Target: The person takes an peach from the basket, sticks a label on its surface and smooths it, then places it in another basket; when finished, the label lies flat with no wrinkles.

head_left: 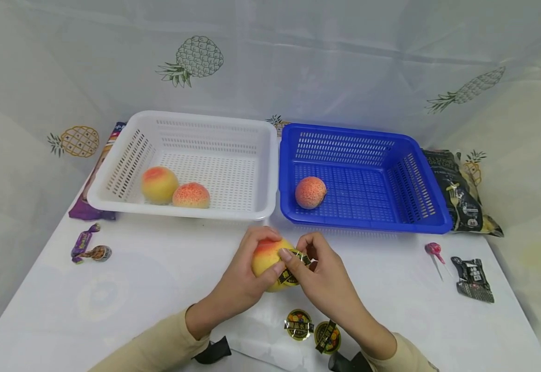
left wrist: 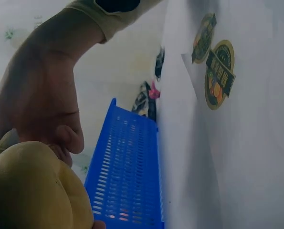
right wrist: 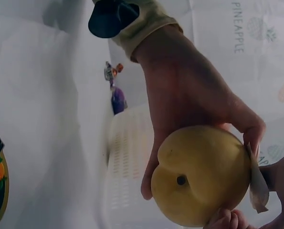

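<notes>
My left hand (head_left: pixel 238 281) grips a yellow-and-red peach (head_left: pixel 263 254) above the table, its fingers round the left side. A black-and-gold round sticker (head_left: pixel 288 275) lies against the peach's right side. My right hand (head_left: pixel 328 284) pinches the sticker's right part, with the thumb on its face; the fingers behind are partly hidden. In the right wrist view the pale underside of the peach (right wrist: pixel 213 162) shows a small dark hole, and the sticker's edge (right wrist: pixel 259 190) stands out beside it. Two more such stickers (head_left: pixel 298 324) lie on a sheet in front of the hands.
Behind stand a white basket (head_left: pixel 224 211) with two peaches (head_left: pixel 159 184) and a blue basket (head_left: pixel 368 223) with one peach (head_left: pixel 311 192). Wrapped candies (head_left: pixel 83 243) lie left; a pink lollipop (head_left: pixel 433 248) and a black packet (head_left: pixel 473 279) lie right. Snack bags (head_left: pixel 461 191) flank the baskets.
</notes>
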`<action>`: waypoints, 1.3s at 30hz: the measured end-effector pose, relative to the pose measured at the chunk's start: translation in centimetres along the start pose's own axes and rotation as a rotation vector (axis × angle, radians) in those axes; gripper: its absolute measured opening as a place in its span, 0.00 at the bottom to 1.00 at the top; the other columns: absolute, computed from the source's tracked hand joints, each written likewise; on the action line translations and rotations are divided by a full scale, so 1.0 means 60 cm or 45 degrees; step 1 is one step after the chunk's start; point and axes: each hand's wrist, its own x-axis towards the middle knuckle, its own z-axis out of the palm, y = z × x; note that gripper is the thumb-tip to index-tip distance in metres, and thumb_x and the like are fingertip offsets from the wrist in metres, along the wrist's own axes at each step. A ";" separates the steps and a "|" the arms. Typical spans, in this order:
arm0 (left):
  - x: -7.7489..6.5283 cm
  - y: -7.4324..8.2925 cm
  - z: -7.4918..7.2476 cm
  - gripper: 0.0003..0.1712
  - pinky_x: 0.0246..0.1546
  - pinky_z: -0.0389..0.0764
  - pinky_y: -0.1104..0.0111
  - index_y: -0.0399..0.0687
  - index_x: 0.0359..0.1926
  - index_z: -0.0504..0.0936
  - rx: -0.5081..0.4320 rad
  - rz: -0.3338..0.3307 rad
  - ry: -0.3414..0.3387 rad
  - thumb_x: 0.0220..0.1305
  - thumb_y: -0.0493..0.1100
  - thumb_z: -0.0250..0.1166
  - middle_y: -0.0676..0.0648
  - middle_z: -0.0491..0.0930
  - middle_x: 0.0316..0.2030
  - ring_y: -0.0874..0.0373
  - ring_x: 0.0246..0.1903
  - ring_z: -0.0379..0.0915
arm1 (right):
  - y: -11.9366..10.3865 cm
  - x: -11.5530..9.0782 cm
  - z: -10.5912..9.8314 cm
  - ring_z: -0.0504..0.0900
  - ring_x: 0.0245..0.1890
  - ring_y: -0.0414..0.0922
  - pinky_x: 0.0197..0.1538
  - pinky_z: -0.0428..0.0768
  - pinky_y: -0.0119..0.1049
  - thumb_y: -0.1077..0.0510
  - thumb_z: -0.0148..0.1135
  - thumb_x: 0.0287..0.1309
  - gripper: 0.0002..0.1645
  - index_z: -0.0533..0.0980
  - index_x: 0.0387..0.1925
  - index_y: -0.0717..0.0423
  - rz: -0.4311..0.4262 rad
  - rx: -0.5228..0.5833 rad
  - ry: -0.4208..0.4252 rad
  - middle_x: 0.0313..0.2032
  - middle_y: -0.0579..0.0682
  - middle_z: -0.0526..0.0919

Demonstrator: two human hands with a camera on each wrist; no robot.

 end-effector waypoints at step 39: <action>0.004 0.023 -0.001 0.19 0.42 0.69 0.62 0.59 0.54 0.60 -0.175 -0.289 0.062 0.64 0.47 0.52 0.51 0.63 0.50 0.55 0.45 0.64 | 0.025 0.016 0.007 0.68 0.24 0.38 0.25 0.69 0.29 0.50 0.49 0.61 0.13 0.61 0.43 0.51 -0.298 -0.085 -0.045 0.28 0.43 0.69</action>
